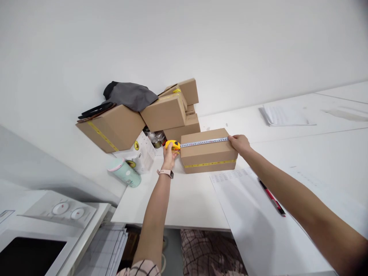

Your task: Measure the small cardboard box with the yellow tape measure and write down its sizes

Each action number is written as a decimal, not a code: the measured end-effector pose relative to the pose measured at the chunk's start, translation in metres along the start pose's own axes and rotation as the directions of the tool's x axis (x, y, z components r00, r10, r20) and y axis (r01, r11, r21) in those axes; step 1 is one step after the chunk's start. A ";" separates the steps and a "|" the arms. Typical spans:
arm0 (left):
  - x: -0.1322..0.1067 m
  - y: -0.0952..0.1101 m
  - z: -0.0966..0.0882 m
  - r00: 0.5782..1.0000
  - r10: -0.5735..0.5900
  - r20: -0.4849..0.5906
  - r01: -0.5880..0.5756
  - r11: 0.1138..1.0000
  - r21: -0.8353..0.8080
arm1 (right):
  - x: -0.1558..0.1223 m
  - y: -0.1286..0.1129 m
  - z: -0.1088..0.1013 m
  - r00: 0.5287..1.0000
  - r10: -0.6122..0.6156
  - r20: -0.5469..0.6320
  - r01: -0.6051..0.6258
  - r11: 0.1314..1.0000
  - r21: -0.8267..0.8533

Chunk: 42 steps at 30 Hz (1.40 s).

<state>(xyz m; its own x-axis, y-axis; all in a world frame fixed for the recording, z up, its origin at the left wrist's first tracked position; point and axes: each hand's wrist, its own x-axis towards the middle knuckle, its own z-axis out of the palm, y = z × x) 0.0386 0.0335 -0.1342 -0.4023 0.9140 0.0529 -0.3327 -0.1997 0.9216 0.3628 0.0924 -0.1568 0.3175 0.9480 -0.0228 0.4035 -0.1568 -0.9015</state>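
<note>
A closed cardboard box [208, 155] with a yellow tape strip on its front side sits on the white table. At its left end, my left hand [169, 156] is closed around a yellow tape measure [173, 144]. The metal tape blade [204, 142] runs out across the top of the box to the right. My right hand [240, 144] pinches the blade's far end at the box's right top edge. Below the box lies a printed paper sheet [241, 207], with a red and black pen [271, 198] on it near my right forearm.
Several cardboard boxes [163, 113] are piled at the back left, with a grey cloth [130, 96] on top. A mint-green tumbler [125, 173] leans beside a white avocado-print box [145, 151]. A microwave [43, 226] stands lower left. Papers [283, 115] lie back right.
</note>
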 end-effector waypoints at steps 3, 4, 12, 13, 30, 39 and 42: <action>-0.012 0.011 0.001 0.998 0.069 -0.003 -0.070 0.998 -0.007 | -0.001 -0.003 0.000 0.996 -0.056 -0.066 0.057 0.998 0.021; -0.019 0.015 0.002 0.995 0.102 -0.002 -0.102 0.995 -0.012 | -0.001 -0.004 -0.001 0.994 -0.081 -0.079 0.086 0.994 0.063; -0.092 0.012 0.014 0.943 0.319 0.098 -0.322 0.947 0.018 | -0.005 -0.018 -0.018 0.974 -0.223 0.041 0.212 0.961 0.176; -0.094 0.009 0.018 0.948 0.308 0.079 -0.309 0.951 0.001 | -0.011 -0.020 -0.017 0.968 -0.246 0.056 0.233 0.956 0.181; -0.191 -0.022 0.021 0.931 0.249 0.266 -0.278 0.957 0.077 | -0.178 -0.066 -0.014 0.533 -0.326 0.781 -0.224 0.835 0.502; -0.204 -0.013 -0.018 0.952 0.077 0.296 -0.104 0.992 0.077 | -0.175 -0.066 -0.009 0.405 -0.329 0.853 -0.145 0.898 0.415; -0.214 -0.010 -0.039 0.897 -0.091 0.433 0.067 0.995 0.068 | -0.173 -0.072 -0.011 0.335 -0.374 0.865 0.014 0.920 0.392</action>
<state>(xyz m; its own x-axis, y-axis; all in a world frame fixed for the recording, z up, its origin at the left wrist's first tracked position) 0.0947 -0.1737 -0.1698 0.0384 0.9907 0.1303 -0.2999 -0.1130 0.9473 0.2881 -0.0637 -0.0830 -0.7864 0.6161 -0.0446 0.0393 -0.0221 -0.9990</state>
